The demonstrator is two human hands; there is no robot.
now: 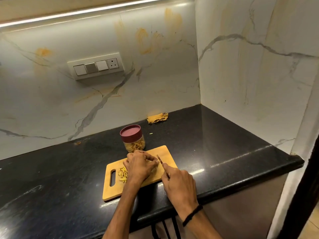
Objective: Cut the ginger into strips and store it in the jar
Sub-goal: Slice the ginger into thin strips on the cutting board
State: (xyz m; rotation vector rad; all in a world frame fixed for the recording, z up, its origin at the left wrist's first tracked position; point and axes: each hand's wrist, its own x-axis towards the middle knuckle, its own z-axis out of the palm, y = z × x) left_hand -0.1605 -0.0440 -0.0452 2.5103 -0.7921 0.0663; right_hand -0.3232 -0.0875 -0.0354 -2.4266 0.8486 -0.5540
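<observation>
Now slicing: left hand (140,165) curled over ginger, right hand (179,185) gripping knife (160,159) just right of it.

free: counter (215,140) right of board (165,152) | blocked: jar (133,138) touching board's far edge, rag (157,118) by wall

Home kitchen: black countertop (224,135), marble backsplash (120,94), switchboard (96,66).
</observation>
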